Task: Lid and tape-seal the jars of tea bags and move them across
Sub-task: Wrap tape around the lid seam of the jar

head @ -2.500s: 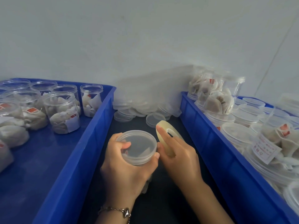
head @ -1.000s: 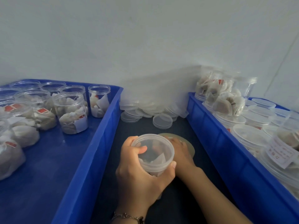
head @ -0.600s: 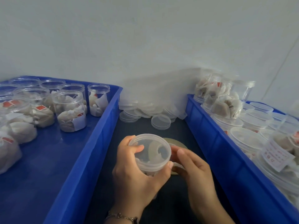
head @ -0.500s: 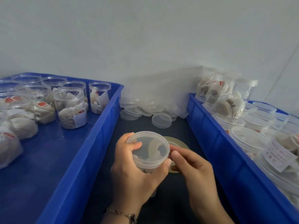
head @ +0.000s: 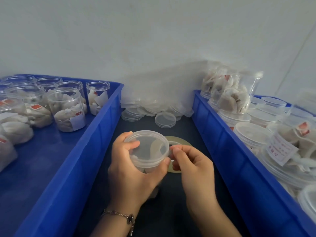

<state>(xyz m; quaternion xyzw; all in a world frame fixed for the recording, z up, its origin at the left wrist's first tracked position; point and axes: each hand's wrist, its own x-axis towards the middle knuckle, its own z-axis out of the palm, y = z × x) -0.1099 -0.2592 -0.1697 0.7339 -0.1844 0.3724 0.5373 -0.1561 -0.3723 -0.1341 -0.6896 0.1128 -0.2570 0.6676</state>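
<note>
1. My left hand [head: 131, 170] grips the lidded jar [head: 147, 149] at the centre of the bench [head: 188, 130], fingers curled round its wall just under the lid.
2. My right hand [head: 191, 161], at the jar's 3 o'clock, has its fingers pinched together at the lid's rim; I cannot tell whether tape is between them.
3. The tape roll [head: 177, 142] lies flat just behind, toward 1 o'clock.
4. The jar looks light, thin and slick, so I judge a firm hold on the wall safest; squeezing hard could flex it.
</note>
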